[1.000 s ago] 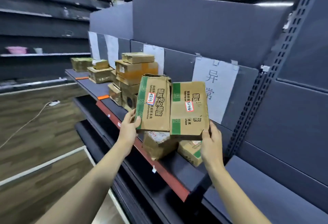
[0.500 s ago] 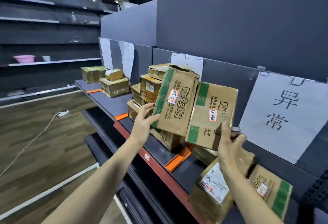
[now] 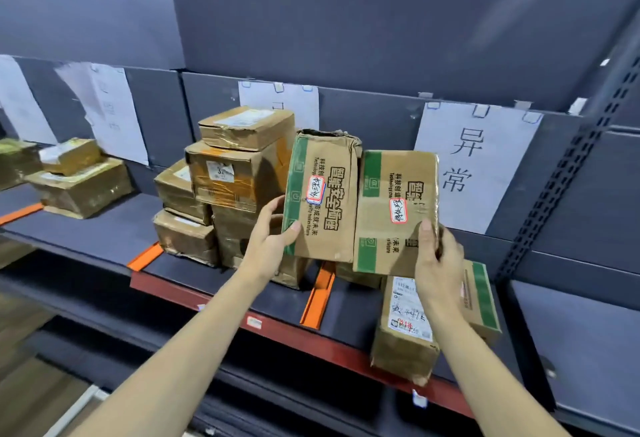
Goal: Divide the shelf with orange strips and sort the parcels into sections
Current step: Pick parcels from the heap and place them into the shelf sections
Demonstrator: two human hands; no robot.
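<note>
Two green-striped cardboard parcels, "Technology" print, red-bordered handwritten stickers — left hand (image 3: 273,242) gripped one (image 3: 320,194), right hand (image 3: 437,256) the three-o'clock one (image 3: 394,211).

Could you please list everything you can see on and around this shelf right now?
Held parcels: two, brown with green bands; one in the left hand, one in the right.
Stacked parcels: about six, brown, middle section.
Parcels at right: at least two, brown, under the held ones.
Parcels at left: about three, brown, far section.
Orange strips: three, across the shelf.
Paper signs: four, white, back panel.
Left hand: fingers gripping a parcel.
Right hand: fingers gripping a parcel.
</note>
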